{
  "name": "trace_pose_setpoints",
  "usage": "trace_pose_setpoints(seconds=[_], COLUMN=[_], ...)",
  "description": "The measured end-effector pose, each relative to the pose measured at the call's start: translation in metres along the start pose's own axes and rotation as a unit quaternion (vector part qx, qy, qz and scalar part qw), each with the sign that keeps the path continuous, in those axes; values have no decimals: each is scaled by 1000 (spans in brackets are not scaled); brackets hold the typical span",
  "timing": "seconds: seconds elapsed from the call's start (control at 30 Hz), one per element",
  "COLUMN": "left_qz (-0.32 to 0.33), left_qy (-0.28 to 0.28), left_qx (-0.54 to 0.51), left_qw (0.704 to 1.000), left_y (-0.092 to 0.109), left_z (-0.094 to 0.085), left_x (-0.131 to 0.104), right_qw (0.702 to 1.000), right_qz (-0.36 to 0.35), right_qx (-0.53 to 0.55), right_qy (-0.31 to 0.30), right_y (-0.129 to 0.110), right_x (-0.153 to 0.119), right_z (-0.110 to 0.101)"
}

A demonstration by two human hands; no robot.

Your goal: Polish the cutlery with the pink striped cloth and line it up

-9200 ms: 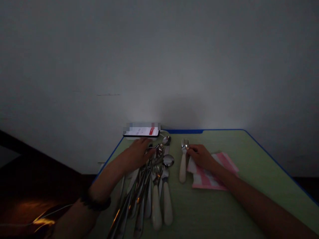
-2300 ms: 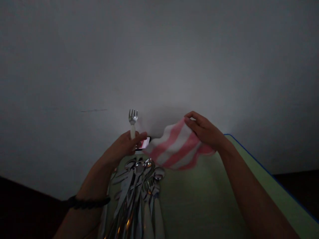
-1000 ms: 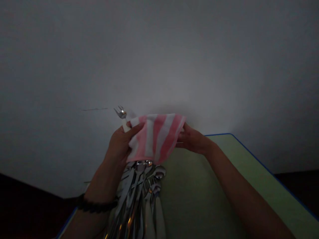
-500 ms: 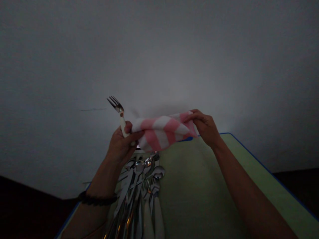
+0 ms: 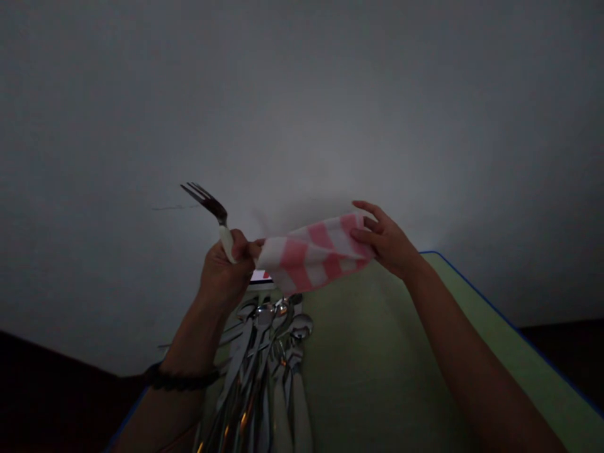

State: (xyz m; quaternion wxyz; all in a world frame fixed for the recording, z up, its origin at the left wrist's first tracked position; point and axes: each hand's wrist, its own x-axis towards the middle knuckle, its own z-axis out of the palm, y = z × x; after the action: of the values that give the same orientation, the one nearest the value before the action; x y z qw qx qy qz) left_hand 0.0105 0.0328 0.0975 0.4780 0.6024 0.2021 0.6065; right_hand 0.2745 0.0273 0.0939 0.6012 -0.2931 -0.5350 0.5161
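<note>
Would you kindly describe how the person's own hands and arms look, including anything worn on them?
The left hand and right hand are bare, without gloves; no ring can be made out. Around the left forearm sits a dark, bumpy bracelet that looks beaded. The right forearm shows nothing worn, and no sleeves are visible.

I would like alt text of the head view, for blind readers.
The left hand holds a white-handled fork; the right hand holds a pink-striped cloth spanning between them. Cutlery lies heaped on the green table.

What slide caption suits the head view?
Left hand holding fork, right hand holding cloth, cutlery piled on the table.
</note>
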Motion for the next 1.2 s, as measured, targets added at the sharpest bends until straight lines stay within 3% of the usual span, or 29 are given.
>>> trace_pose_setpoints(seconds=[0.23, 0.33, 0.5, 0.63, 0.7, 0.8, 0.9, 0.97, 1.07, 1.2], left_qz=[2, -9, -82, -156, -174, -195, -254, -265, -239, -237], left_qy=[-54, -53, -29, -87, -113, -160, -192, -162, -175, -143], left_qx=[57, 79, 166, 241, 305, 352, 327, 316, 247, 188], left_qw=[997, 995, 982, 954, 929, 901, 890, 896, 923, 942], left_y=[2, 3, -1, -5, -7, -7, -4, -1, 1, 4], left_z=[-3, -2, -4, -6, -5, 6, 25, 40, 59, 73], left_x=[-2, -3, -2, 2, 3, -1, -8, -12, -16, -17], right_qw=[999, 998, 991, 971, 969, 983, 991, 993, 987, 978], right_qz=[14, 17, 74, 94, 79, 74, 55, 38, 15, 8], right_qx=[-32, -50, -83, -154, -170, -113, -5, 59, 154, 202], right_qy=[24, 37, 69, 157, 158, 123, 118, 97, 54, 55], right_y=[2, -1, 0, 0, -2, -4, -3, -2, -3, -7], right_x=[0, -1, 0, 3, 3, 2, 0, -1, -4, -5], right_z=[0, 2, -1, -7, -6, 4, 24, 39, 56, 66])
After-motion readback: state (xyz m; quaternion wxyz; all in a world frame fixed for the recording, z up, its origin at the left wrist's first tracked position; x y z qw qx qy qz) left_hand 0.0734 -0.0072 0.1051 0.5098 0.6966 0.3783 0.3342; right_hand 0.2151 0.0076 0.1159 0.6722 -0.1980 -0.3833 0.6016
